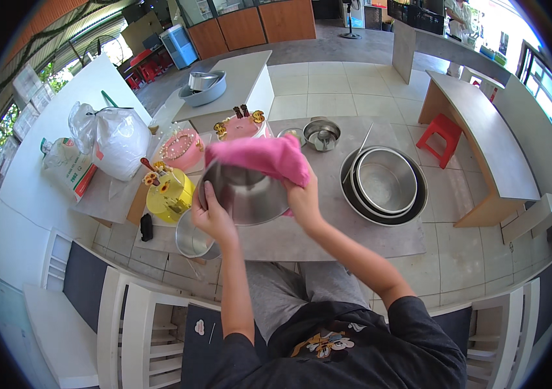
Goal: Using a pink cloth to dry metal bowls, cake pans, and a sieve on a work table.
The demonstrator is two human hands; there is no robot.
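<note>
My left hand (214, 217) grips the left side of a shiny metal bowl (248, 204), held tilted above the table. In my right hand (304, 200) is a pink cloth (266, 157), draped over the bowl's far rim and pressed against its right side. The cloth's left end is blurred. Just below my left hand stands a metal pot (193, 236) at the table's near edge. To the left are a yellow decorated cake (171, 196) and a pink one (182, 150); another pink cake (240, 126) is partly hidden behind the cloth.
Nested metal pots (386, 181) sit in a large basin at the right of the grey table (367, 240). Small metal bowls (321, 134) stand farther back. White plastic bags (120, 142) are at left, a red stool (441, 137) at right. A person (459, 23) stands far off.
</note>
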